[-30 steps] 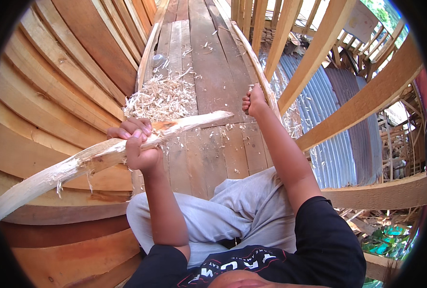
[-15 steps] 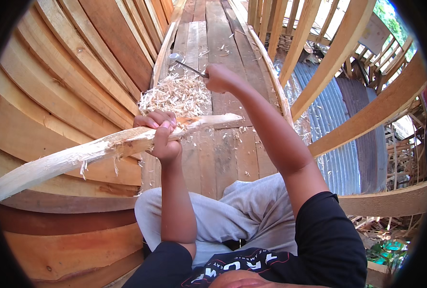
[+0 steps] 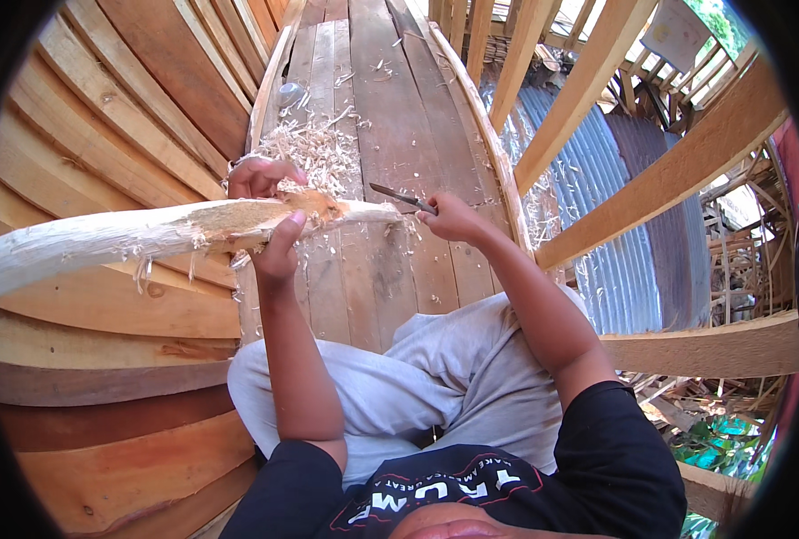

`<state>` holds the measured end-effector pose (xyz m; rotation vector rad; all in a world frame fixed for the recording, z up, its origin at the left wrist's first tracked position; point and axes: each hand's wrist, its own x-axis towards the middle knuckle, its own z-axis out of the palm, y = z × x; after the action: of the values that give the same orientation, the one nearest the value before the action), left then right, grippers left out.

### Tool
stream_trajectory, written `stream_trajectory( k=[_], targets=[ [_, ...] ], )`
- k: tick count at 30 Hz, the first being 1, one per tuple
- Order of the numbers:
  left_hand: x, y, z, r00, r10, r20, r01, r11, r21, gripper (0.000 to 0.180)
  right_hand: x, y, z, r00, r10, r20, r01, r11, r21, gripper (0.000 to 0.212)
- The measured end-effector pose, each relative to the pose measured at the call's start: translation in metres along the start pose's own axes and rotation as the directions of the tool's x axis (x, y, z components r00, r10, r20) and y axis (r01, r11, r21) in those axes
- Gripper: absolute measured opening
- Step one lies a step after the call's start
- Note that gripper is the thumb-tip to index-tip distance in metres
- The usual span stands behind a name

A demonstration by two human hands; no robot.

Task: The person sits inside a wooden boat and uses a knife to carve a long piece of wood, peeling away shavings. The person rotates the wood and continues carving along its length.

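Note:
A long, pale, peeled wooden pole reaches in from the left and narrows to a whittled tip at its right end. Around it, a little behind that tip, my left hand is closed, thumb on the near side and fingers on the far side. Shreds of wood hang from its underside. In my right hand is a knife, its handle in the closed fist and its dark, narrow blade pointing left and away from me. The blade is close to the pole's tip; I cannot tell whether they touch.
Wood shavings are heaped on the plank floor beyond the pole, near a small round pale object. A board wall stands on the left. Slanted wooden rails line the right, with corrugated metal sheets beyond them.
My right hand has come nearer and right with the knife, down to beside the pole's tip. The pole sits slightly higher and flatter in view, my left thumb now straighter along it.

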<state>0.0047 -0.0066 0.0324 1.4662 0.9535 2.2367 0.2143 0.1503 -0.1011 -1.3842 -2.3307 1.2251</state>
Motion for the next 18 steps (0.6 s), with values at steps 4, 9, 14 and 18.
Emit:
stream_trajectory(
  k=[4,9,14,18],
  targets=[
    [-0.006,-0.016,-0.002,0.998,0.031,-0.052,-0.035,0.997,-0.069,0.056,-0.002,-0.029,0.004,0.992,0.065,0.105,-0.078,0.989,0.125,0.027],
    [-0.006,-0.029,-0.015,0.998,0.049,-0.049,-0.054,0.995,-0.09,0.044,0.019,-0.002,0.027,1.0,-0.018,-0.022,0.022,0.984,0.174,0.027],
    [-0.005,-0.006,-0.015,0.978,-0.203,0.048,0.207,0.97,-0.126,0.043,0.023,0.011,0.036,0.986,-0.106,-0.129,0.13,0.973,0.192,0.027],
    [-0.013,-0.017,-0.021,0.986,-0.164,-0.004,0.158,0.954,-0.254,0.026,0.025,0.008,0.033,1.0,0.005,-0.016,-0.003,0.996,0.085,0.029]
  ],
)
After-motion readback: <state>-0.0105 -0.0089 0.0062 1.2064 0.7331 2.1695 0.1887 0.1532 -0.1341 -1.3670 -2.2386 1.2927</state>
